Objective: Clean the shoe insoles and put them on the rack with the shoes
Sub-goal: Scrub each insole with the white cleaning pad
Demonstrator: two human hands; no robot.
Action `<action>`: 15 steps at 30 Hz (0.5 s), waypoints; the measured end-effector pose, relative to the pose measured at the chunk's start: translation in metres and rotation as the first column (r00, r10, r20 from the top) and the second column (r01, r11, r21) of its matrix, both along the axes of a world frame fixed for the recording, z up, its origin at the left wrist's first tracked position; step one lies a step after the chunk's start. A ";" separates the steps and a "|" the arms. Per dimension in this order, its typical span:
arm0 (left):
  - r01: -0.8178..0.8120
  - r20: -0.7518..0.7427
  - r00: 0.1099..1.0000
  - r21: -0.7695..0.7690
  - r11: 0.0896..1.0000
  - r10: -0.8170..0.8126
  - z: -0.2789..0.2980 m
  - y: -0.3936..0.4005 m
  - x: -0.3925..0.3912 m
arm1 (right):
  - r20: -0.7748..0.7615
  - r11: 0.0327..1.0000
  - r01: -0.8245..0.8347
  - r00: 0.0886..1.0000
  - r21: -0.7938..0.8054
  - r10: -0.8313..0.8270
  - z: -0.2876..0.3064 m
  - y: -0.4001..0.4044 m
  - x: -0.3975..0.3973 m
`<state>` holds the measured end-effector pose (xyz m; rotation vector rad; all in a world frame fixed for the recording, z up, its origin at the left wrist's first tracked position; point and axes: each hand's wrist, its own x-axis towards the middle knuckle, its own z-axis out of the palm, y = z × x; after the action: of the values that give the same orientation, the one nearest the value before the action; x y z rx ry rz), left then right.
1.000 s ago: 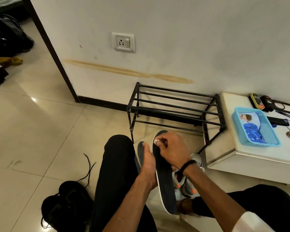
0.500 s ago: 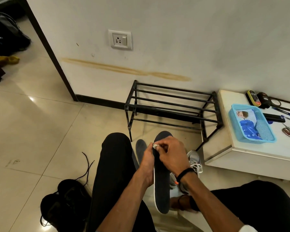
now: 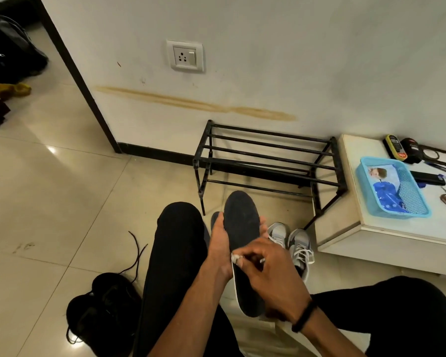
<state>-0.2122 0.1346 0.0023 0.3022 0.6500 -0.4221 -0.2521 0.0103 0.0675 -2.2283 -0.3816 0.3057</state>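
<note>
- Down slides the right hand (image 3: 265, 264), from the toe end to the middle of the insole (image 3: 242, 228), fingers pinching a small white wipe (image 3: 235, 258).
- Left hand (image 3: 218, 243) cups the insole's left edge, toe pointing toward the rack (image 3: 265, 161).
- Heel end lies nearer the body, under the right wrist.

The black metal bar rack (image 3: 265, 161) stands against the wall, its tiers bare. A pair of grey laced sneakers (image 3: 291, 243) sits on the floor just before it, and the low white desk (image 3: 350, 228) flanks its right end. Black shoes (image 3: 101, 313) with loose laces lie on the open tiled floor (image 3: 62, 202) to the left.
</note>
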 end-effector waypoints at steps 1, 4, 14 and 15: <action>-0.026 -0.009 1.000 -0.016 1.000 0.026 -0.002 0.001 0.001 | -0.018 1.000 -0.024 1.000 0.009 0.025 0.004 -0.003 -0.007; -0.152 -0.006 0.988 -0.018 0.988 0.152 -0.005 0.001 0.005 | -0.073 0.995 -0.004 0.997 0.096 0.011 0.014 -0.013 -0.022; -0.103 -0.081 0.991 0.001 0.995 0.103 0.006 -0.003 -0.006 | -0.834 0.356 0.795 0.547 0.491 -0.073 0.031 -0.053 0.016; -0.109 -0.092 0.990 0.025 0.994 0.111 0.004 -0.001 -0.006 | -0.849 0.337 0.807 0.527 0.485 -0.040 0.030 -0.055 0.017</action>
<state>-0.2184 0.1331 0.0068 0.2652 0.7585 -0.3258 -0.2352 -0.0443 0.0973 -0.9117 0.5359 0.4950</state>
